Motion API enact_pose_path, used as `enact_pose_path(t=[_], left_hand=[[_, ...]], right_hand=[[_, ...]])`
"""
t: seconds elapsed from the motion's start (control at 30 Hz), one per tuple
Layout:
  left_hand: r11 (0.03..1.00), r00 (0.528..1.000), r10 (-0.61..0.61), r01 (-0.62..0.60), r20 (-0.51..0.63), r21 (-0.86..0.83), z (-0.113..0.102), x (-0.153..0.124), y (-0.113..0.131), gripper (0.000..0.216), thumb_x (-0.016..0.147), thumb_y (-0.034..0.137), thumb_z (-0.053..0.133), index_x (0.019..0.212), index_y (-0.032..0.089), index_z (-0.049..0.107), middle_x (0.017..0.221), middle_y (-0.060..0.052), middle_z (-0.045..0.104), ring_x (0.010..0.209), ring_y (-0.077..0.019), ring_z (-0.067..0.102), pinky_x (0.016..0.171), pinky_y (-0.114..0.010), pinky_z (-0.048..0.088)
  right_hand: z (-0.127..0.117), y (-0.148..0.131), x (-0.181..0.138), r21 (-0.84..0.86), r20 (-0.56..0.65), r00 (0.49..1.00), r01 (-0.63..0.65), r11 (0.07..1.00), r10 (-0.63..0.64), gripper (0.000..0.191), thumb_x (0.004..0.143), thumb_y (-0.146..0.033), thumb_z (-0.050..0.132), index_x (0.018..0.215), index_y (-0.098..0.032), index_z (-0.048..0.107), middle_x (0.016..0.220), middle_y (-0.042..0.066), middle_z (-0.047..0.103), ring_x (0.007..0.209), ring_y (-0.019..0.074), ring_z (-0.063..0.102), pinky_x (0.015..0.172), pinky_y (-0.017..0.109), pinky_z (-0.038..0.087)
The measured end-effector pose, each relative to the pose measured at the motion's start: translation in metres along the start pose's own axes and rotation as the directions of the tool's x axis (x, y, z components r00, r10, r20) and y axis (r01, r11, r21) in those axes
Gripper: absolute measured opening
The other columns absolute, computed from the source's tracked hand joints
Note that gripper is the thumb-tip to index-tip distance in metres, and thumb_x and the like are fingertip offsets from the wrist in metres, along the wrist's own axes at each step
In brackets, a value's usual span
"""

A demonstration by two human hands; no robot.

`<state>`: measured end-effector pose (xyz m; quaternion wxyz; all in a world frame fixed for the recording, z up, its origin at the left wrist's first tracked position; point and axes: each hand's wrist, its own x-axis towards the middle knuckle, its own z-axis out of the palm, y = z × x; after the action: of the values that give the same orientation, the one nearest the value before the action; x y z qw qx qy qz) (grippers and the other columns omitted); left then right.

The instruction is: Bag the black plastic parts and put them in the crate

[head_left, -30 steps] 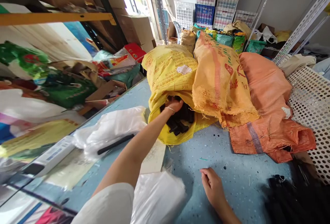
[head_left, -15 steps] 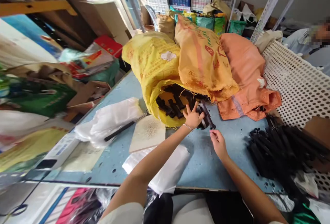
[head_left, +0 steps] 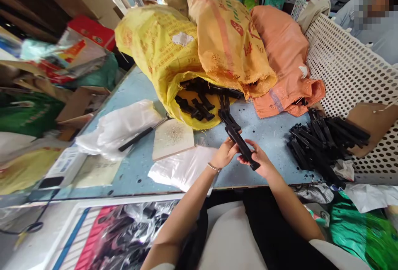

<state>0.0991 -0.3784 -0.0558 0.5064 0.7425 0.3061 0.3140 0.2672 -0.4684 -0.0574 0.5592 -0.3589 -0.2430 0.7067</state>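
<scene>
A long black bar-shaped part [head_left: 244,147] is held at a slant over the table's front edge. My left hand [head_left: 226,154], with a beaded bracelet at the wrist, grips its left side. The fingers of my right hand [head_left: 259,160] are closed around its lower right end. Just beyond it, a few similar black parts [head_left: 228,116] lie on the table, the nearest seeming to touch the upper end of the held one. The yellow woven sack [head_left: 168,71] lies on its side, its open mouth showing more black parts [head_left: 195,106] inside.
An orange-yellow sack [head_left: 230,50] and a salmon sack [head_left: 282,54] lie behind. Black parts are heaped [head_left: 320,141] at the right, near a perforated white panel [head_left: 351,62]. Left stand white plastic bundles [head_left: 124,122], a black-handled tool [head_left: 135,139] and a pale board [head_left: 172,137]. A person [head_left: 367,29] is beyond the panel.
Both hands have come back from the sack's mouth toward my body and closed on one black part. My left fingers were spread over the parts before. The view has tilted downward.
</scene>
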Motion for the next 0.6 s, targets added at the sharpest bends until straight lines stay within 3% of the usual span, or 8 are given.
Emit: enact_pose_path(t=[0.07, 0.17, 0.23, 0.27, 0.37, 0.43, 0.53, 0.6], left_hand=[[0.975, 0.991, -0.121, 0.109, -0.052, -0.193, 0.014, -0.014, 0.005, 0.053, 0.096, 0.057, 0.043, 0.125, 0.017, 0.062, 0.139, -0.016, 0.06, 0.12, -0.0308, 0.061, 0.106, -0.048, 0.048], [0.801, 0.962, -0.273, 0.214, -0.024, -0.558, 0.034, -0.033, 0.014, 0.064, 0.094, 0.062, 0.043, 0.14, 0.018, 0.049, 0.136, -0.017, 0.062, 0.108, -0.0288, 0.066, 0.089, -0.045, 0.055], [0.732, 0.945, -0.325, 0.222, -0.043, -0.644, 0.041, -0.045, 0.02, 0.063, 0.09, 0.061, 0.054, 0.135, 0.018, 0.051, 0.134, -0.016, 0.063, 0.108, -0.0277, 0.066, 0.089, -0.042, 0.055], [0.732, 0.933, -0.352, 0.23, -0.068, -0.641, 0.042, -0.05, 0.022, 0.06, 0.087, 0.059, 0.061, 0.129, 0.017, 0.055, 0.129, -0.015, 0.066, 0.108, -0.0269, 0.066, 0.09, -0.041, 0.054], [0.788, 0.89, -0.437, 0.309, -0.131, -0.532, 0.037, -0.064, 0.032, 0.048, 0.085, 0.058, 0.066, 0.106, 0.015, 0.06, 0.099, -0.01, 0.072, 0.09, -0.0226, 0.069, 0.08, -0.036, 0.056], [0.832, 0.879, -0.462, 0.383, -0.12, -0.402, 0.031, -0.071, 0.04, 0.049, 0.087, 0.062, 0.062, 0.102, 0.015, 0.058, 0.082, -0.006, 0.069, 0.074, -0.0194, 0.067, 0.066, -0.032, 0.055], [0.884, 0.891, -0.443, 0.416, -0.1, -0.215, 0.024, -0.077, 0.057, 0.052, 0.092, 0.064, 0.052, 0.115, 0.018, 0.052, 0.079, -0.002, 0.067, 0.068, -0.0174, 0.066, 0.06, -0.029, 0.053], [0.899, 0.902, -0.423, 0.408, -0.081, -0.158, 0.021, -0.078, 0.067, 0.054, 0.097, 0.062, 0.043, 0.129, 0.019, 0.045, 0.081, -0.002, 0.067, 0.069, -0.0169, 0.067, 0.061, -0.029, 0.053]], right_hand=[[0.005, 0.011, -0.008, -0.075, 0.013, 1.0, -0.003, 0.997, 0.004, 0.083, 0.053, -0.045, 0.096, 0.123, -0.026, 0.055, 0.104, 0.005, 0.075, 0.087, 0.0248, 0.076, 0.087, 0.043, 0.059], [0.012, 0.026, -0.018, -0.209, -0.147, 0.986, 0.046, 0.977, -0.078, 0.063, 0.061, -0.045, 0.09, 0.111, -0.023, 0.059, 0.1, 0.004, 0.073, 0.087, 0.0233, 0.074, 0.085, 0.043, 0.059], [0.014, 0.027, -0.027, -0.415, -0.184, 0.972, 0.056, 0.908, -0.144, 0.053, 0.07, -0.048, 0.083, 0.109, -0.022, 0.059, 0.102, 0.006, 0.071, 0.091, 0.0238, 0.072, 0.082, 0.04, 0.058], [0.015, 0.024, -0.033, -0.546, -0.131, 0.98, 0.053, 0.836, -0.147, 0.048, 0.075, -0.047, 0.08, 0.11, -0.022, 0.059, 0.104, 0.006, 0.071, 0.095, 0.024, 0.07, 0.082, 0.039, 0.057], [0.015, 0.001, -0.045, -0.855, 0.119, 0.992, 0.129, 0.503, -0.051, 0.026, 0.092, -0.044, 0.064, 0.108, -0.023, 0.062, 0.102, 0.004, 0.071, 0.096, 0.0218, 0.069, 0.083, 0.035, 0.054], [0.014, -0.018, -0.045, -0.948, 0.178, 0.977, 0.202, 0.246, -0.118, 0.024, 0.1, -0.043, 0.051, 0.106, -0.022, 0.062, 0.097, 0.005, 0.071, 0.089, 0.0208, 0.068, 0.08, 0.034, 0.052], [0.015, -0.037, -0.033, -0.947, 0.307, 0.897, 0.254, -0.196, -0.318, 0.027, 0.102, -0.042, 0.048, 0.105, -0.019, 0.06, 0.1, 0.011, 0.068, 0.091, 0.0249, 0.064, 0.076, 0.036, 0.049], [0.015, -0.043, -0.023, -0.855, 0.446, 0.853, 0.316, -0.412, -0.27, 0.026, 0.103, -0.039, 0.045, 0.096, -0.018, 0.061, 0.096, 0.012, 0.067, 0.09, 0.026, 0.062, 0.075, 0.037, 0.047]])
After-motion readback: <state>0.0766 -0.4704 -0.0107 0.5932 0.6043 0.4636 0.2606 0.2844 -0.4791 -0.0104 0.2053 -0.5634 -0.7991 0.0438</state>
